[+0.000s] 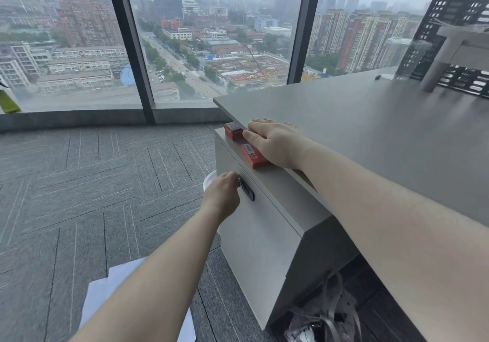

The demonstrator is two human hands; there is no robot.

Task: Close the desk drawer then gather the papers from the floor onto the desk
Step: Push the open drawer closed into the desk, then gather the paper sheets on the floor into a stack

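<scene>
The white desk drawer (262,233) stands pulled out a little from under the grey desk (370,135). My left hand (223,193) is closed on the dark lock handle (247,189) on the drawer front. My right hand (275,140) lies flat across the desk edge and the drawer's open top, fingers spread. Two red boxes (254,156) sit in the exposed strip of the drawer, the nearer one partly under my right hand. White papers (105,294) lie on the carpet at the lower left, partly hidden by my left forearm.
Grey carpet tiles cover the floor up to a floor-to-ceiling window (132,50). A white round lid or cup (210,180) lies on the floor beside the drawer. A grey bag with straps (325,318) sits under the desk. A black perforated rack (455,37) stands at the desk's far right.
</scene>
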